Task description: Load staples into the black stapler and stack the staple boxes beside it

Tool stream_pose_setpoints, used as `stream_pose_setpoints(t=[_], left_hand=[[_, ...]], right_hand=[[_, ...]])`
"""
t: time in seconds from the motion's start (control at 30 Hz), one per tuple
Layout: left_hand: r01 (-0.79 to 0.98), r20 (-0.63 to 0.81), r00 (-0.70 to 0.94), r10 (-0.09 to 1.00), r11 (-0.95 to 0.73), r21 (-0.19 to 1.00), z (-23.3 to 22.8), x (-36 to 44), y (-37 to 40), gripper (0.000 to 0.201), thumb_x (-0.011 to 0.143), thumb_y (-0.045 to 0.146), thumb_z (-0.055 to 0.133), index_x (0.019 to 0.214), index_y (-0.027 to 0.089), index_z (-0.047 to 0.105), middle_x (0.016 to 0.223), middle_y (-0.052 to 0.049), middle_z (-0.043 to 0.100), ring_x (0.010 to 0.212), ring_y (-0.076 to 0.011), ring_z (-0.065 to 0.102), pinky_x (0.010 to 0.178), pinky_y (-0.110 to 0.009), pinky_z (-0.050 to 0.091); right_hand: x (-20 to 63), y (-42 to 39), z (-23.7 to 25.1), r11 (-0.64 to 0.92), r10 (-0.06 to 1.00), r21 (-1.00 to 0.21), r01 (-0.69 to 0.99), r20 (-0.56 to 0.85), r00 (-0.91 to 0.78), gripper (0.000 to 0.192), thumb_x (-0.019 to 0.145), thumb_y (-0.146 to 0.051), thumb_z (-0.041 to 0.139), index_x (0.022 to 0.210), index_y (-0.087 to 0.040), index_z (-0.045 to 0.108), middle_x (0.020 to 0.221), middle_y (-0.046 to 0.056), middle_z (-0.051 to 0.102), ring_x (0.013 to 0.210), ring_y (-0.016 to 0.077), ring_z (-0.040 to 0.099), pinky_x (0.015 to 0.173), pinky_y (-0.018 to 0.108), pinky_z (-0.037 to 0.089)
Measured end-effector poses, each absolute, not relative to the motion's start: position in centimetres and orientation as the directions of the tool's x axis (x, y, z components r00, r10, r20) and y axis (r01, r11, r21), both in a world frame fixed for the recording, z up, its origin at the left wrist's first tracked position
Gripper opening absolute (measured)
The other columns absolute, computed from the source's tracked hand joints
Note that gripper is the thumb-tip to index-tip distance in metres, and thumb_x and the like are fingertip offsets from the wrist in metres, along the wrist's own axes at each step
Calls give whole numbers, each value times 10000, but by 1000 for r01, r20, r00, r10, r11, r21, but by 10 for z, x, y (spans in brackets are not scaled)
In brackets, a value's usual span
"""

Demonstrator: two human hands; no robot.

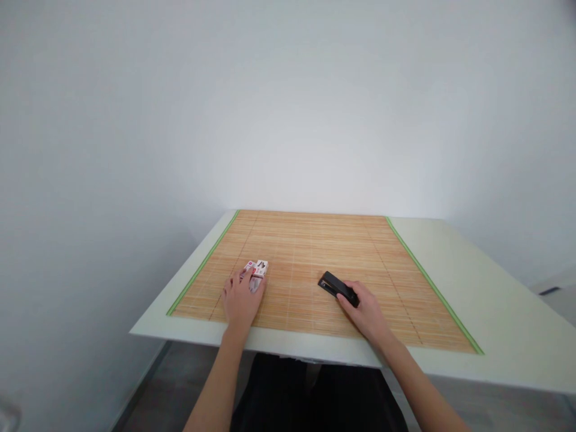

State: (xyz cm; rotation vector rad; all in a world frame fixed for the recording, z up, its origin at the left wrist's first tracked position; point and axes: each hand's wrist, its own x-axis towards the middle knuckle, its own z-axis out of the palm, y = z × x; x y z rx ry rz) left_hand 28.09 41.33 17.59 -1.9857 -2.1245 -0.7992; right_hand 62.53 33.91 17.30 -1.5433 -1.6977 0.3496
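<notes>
My left hand [240,299] lies on the bamboo mat [310,252], fingers over two small white and red boxes [257,268] at the mat's left side. My right hand [366,311] rests on the mat to the right, its fingers on the near end of a black stapler [336,286] that lies flat and points away to the left. I cannot tell whether either hand grips its object or only touches it.
The mat has green edging and covers most of a white table [495,300]. A plain white wall stands right behind the table. The table's near edge runs just in front of my forearms.
</notes>
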Motion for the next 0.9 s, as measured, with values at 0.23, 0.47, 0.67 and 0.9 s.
stream_pose_setpoints(t=[0.23, 0.47, 0.67, 0.9], left_hand=[[937, 482, -157, 862, -24, 349, 170, 278, 418, 440, 997, 506, 521, 1366, 295, 635, 1413, -105, 593, 1242, -345, 524, 979, -481, 442], [882, 508, -207, 836, -65, 466, 164, 268, 421, 391, 1028, 458, 460, 1295, 274, 677, 1386, -79, 628, 1241, -307, 544, 1081, -469, 412], [862, 484, -266, 833, -19, 507, 156, 257, 426, 414, 1042, 402, 408, 1351, 243, 632, 1381, -100, 649, 1213, -309, 571, 1057, -486, 425], [870, 462, -246, 852, -16, 493, 152, 250, 435, 402, 1047, 418, 397, 1272, 228, 670, 1249, -105, 712, 1084, -294, 633, 979, -452, 472]], right_hand=[[570, 325, 195, 180, 979, -858, 482, 109, -172, 456, 885, -315, 650, 1331, -230, 615, 1325, 118, 592, 1085, 252, 644, 888, 376, 592], [475, 363, 192, 217, 976, -757, 617, 176, -127, 311, 889, -271, 688, 1198, -234, 678, 1175, 79, 630, 1026, 218, 653, 926, 331, 557], [440, 384, 190, 244, 968, -670, 702, 214, -132, 384, 845, -326, 778, 1214, -271, 687, 1200, 63, 640, 1060, 251, 645, 939, 360, 520], [422, 382, 181, 239, 960, -614, 752, 268, -87, 463, 864, -410, 779, 1298, -290, 672, 1192, 67, 662, 1148, 283, 589, 1018, 406, 454]])
